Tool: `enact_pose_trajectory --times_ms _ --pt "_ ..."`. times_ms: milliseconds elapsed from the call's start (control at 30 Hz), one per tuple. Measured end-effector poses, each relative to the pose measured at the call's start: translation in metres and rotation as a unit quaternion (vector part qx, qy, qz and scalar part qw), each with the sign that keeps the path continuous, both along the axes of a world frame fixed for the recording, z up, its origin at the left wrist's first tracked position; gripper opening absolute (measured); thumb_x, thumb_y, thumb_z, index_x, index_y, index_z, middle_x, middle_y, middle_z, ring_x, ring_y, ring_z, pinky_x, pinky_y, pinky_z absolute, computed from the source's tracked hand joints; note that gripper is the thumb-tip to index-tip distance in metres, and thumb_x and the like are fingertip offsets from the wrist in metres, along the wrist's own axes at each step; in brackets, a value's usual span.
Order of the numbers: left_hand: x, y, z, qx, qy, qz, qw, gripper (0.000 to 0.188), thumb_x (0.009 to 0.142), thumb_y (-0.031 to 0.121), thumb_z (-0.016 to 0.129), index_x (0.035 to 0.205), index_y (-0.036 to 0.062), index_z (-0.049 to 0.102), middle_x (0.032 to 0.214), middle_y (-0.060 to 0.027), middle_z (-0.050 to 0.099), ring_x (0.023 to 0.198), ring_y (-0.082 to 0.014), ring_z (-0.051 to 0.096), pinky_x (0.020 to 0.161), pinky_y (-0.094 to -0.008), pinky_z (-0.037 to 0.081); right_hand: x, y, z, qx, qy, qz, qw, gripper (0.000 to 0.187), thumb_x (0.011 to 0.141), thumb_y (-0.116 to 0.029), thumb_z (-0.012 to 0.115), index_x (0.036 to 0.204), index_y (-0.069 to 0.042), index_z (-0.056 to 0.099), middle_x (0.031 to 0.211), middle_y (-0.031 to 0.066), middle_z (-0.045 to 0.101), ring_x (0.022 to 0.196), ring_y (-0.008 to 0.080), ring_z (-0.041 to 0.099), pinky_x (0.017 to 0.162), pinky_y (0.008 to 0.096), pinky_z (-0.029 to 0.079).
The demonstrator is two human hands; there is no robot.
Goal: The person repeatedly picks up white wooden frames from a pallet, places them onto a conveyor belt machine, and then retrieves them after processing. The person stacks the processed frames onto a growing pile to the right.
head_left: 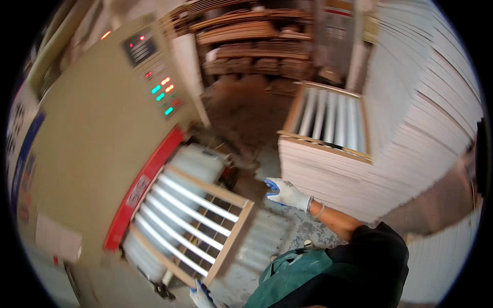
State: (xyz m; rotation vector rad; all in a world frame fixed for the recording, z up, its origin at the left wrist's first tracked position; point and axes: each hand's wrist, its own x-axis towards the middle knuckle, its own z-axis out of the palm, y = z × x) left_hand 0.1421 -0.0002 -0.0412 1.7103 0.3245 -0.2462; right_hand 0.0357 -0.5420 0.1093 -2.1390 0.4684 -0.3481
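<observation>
A wooden-edged frame with white slats (241, 208) sticks out of the machine's slot under a red bar, tilted across the lower left. My left hand (202, 296), in a white and blue glove, is at its near corner and grips the edge there; the picture's lower part cuts off some of the hand. Gloved the same way, my right hand (288, 194) hangs in the air to the right of the frame. Its fingers are apart and curved, with nothing in them. A similar slatted frame (328, 146) lies on the tall white stack beyond that hand.
The beige machine (97, 133) with lit red and green buttons and a red bar (144, 187) stands at left. Tall stacks of white panels (328, 177) rise at right. Brown stacked boards (257, 33) fill the back.
</observation>
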Motion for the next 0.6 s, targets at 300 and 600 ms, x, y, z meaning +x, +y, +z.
enact_pose_trajectory --times_ms 300,600 --pt "0.027 -0.009 0.043 0.136 -0.019 -0.039 0.990 0.045 0.098 0.044 0.060 0.122 0.0054 0.062 0.110 -0.0191 0.067 0.095 -0.0299 0.064 0.083 -0.0455 0.052 -0.190 -0.090 0.248 -0.422 -0.265 -0.309 0.810 0.062 0.085 -0.018 0.074 0.142 -0.006 0.053 0.130 0.0201 0.062 0.118 0.0356 0.062 0.104 0.0421 0.049" --pt "-0.004 -0.066 0.093 0.391 -0.256 0.012 0.884 0.054 0.096 0.044 0.065 0.116 -0.0064 0.065 0.105 -0.0292 0.068 0.097 -0.0396 0.066 0.086 -0.0449 0.053 -0.395 -0.200 0.537 -0.748 -0.213 -0.533 0.333 0.056 0.089 -0.034 0.066 0.135 -0.005 0.054 0.132 0.0173 0.058 0.122 0.0349 0.054 0.103 0.0490 0.040"
